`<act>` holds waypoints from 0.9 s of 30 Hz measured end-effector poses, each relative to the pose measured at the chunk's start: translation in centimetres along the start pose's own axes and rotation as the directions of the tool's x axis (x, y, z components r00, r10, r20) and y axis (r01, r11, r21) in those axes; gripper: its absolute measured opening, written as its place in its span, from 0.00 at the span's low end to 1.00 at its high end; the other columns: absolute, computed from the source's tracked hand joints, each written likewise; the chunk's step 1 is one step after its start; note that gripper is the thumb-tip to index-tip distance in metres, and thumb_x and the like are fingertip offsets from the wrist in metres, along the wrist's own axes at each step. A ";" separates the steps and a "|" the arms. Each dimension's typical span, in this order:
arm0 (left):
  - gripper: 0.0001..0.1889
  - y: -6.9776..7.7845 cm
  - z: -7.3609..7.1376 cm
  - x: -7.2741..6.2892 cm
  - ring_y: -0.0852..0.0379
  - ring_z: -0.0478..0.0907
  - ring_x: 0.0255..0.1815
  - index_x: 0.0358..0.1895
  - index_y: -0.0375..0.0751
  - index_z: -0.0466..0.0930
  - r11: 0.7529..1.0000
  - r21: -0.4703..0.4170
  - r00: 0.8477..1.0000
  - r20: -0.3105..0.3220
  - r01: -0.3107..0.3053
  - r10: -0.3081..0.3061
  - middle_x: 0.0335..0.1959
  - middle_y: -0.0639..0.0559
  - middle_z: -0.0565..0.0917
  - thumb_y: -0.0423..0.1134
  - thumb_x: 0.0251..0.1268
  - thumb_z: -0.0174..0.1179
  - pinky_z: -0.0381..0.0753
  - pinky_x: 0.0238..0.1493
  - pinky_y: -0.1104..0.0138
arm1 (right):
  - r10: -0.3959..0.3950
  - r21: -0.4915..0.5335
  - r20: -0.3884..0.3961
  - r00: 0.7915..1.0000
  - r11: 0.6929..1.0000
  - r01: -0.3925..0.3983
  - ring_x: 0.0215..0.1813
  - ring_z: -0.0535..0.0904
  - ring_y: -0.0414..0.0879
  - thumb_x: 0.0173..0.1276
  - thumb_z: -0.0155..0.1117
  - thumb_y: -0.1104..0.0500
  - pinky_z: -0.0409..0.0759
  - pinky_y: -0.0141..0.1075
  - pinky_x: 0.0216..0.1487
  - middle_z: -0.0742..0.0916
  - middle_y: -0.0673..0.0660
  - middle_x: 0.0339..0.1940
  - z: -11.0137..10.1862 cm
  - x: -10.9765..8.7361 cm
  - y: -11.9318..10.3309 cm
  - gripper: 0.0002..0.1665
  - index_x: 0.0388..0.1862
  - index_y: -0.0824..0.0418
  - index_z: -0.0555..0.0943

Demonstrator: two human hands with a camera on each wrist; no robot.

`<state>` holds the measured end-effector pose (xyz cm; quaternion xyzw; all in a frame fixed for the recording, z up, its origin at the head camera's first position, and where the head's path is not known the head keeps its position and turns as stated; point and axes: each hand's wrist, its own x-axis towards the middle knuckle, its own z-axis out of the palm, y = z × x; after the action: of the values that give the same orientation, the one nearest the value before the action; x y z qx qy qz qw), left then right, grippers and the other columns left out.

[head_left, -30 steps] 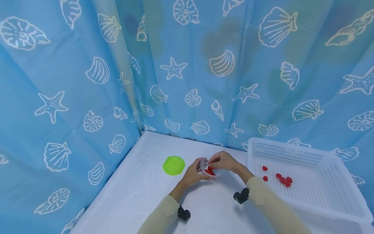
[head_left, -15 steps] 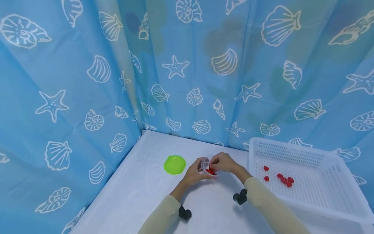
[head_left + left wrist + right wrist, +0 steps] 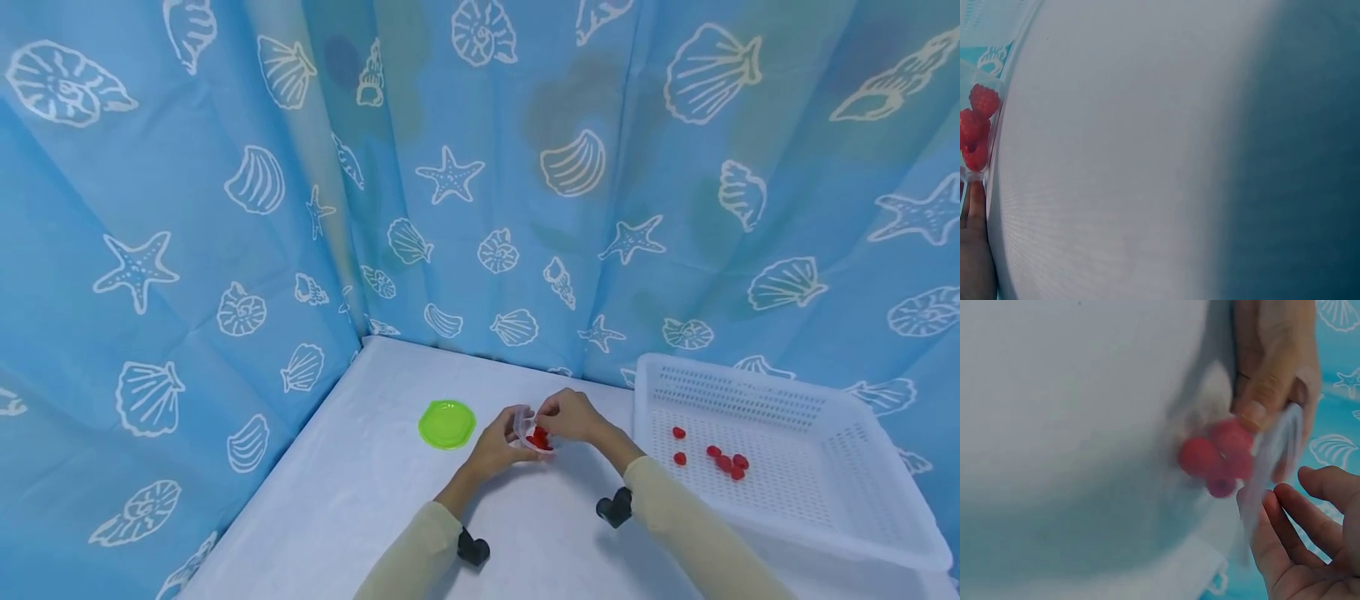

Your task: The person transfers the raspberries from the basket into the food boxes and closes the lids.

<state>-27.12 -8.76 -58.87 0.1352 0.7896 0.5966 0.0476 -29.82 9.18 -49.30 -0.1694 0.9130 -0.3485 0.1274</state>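
In the head view my left hand [image 3: 493, 448] holds a small clear plastic container [image 3: 522, 423], tilted to the right, with red raspberries [image 3: 538, 438] inside. The left wrist view catches several raspberries [image 3: 975, 128] behind the clear wall, with part of my left hand [image 3: 975, 262] below. My right hand [image 3: 573, 417] is at the container's mouth, its fingertips beside the fruit. Seen from the right wrist, my right hand [image 3: 1310, 544] touches the container's rim [image 3: 1260, 481]; its thumb is apart from the fingers, nothing visible between. My left thumb presses the other side.
A bright green lid-like dish [image 3: 447, 425] lies on the white table [image 3: 330, 492] left of the hands. At right stands a white perforated basket [image 3: 795, 417] with several raspberries [image 3: 723, 463] on its floor. Blue shell-patterned curtains [image 3: 480, 192] close off the back and left.
The right hand's fingers have drawn back slightly from the raspberries in the container. The left hand and container stay nearly in place.
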 end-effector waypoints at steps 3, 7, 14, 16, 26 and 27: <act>0.44 0.0 0.1 -0.1 0.55 0.70 0.67 0.70 0.51 0.65 1.000 0.008 1.000 -0.015 0.011 -0.011 0.64 0.61 0.74 0.49 0.47 0.77 0.75 0.61 0.58 | -0.017 -0.039 -0.010 1.000 0.999 0.017 0.32 0.78 0.44 0.68 0.64 0.59 0.82 0.35 0.35 0.86 0.54 0.30 -1.4 -0.3 -0.2 0.09 0.40 0.62 0.87; 0.45 0.0 0.4 -0.2 0.55 0.70 0.67 0.69 0.51 0.65 0.999 0.030 0.999 -0.037 0.033 -0.032 0.62 0.63 0.75 0.50 0.46 0.77 0.75 0.61 0.57 | -0.032 -0.071 -0.012 0.999 0.997 0.031 0.34 0.80 0.44 0.70 0.62 0.56 0.84 0.37 0.38 0.85 0.53 0.32 -4.0 -1.0 -0.1 0.13 0.46 0.63 0.86; 0.45 -0.1 0.5 -0.2 0.55 0.69 0.67 0.70 0.52 0.65 0.998 0.033 0.999 -0.026 0.045 -0.044 0.63 0.61 0.75 0.50 0.45 0.78 0.74 0.61 0.57 | -0.029 -0.099 -0.062 0.998 0.995 0.023 0.36 0.82 0.46 0.72 0.60 0.56 0.85 0.42 0.42 0.86 0.56 0.36 -9.4 -2.7 2.0 0.17 0.49 0.67 0.83; 0.45 -0.1 0.4 -0.2 0.55 0.69 0.67 0.69 0.50 0.65 0.999 0.029 0.999 -0.022 0.033 -0.032 0.63 0.60 0.74 0.49 0.46 0.77 0.74 0.61 0.57 | -0.024 -0.121 -0.074 0.997 0.992 0.015 0.37 0.82 0.47 0.72 0.60 0.56 0.84 0.44 0.43 0.86 0.57 0.37 -11.0 -3.4 2.9 0.17 0.49 0.68 0.83; 0.44 0.5 0.3 -0.2 0.56 0.69 0.67 0.70 0.49 0.65 0.999 0.028 1.000 -0.010 0.015 -0.014 0.64 0.57 0.74 0.46 0.48 0.77 0.74 0.61 0.58 | 0.055 -0.235 -0.050 0.997 0.970 -0.065 0.43 0.81 0.54 0.66 0.66 0.58 0.83 0.50 0.46 0.86 0.63 0.45 -16.0 -6.5 9.0 0.16 0.48 0.66 0.83; 0.44 0.5 0.3 -0.2 0.55 0.69 0.67 0.70 0.49 0.65 1.000 0.026 1.000 -0.010 0.014 -0.014 0.64 0.57 0.74 0.46 0.48 0.77 0.74 0.61 0.58 | 0.080 -0.227 -0.051 0.995 0.970 -0.090 0.42 0.82 0.54 0.65 0.67 0.58 0.83 0.50 0.46 0.85 0.63 0.45 -16.2 -6.8 9.7 0.16 0.48 0.66 0.83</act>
<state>-26.80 -8.34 -58.45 0.1274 0.7984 0.5866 0.0464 -31.47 28.25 -43.38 -0.1366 0.9560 -0.2385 0.1027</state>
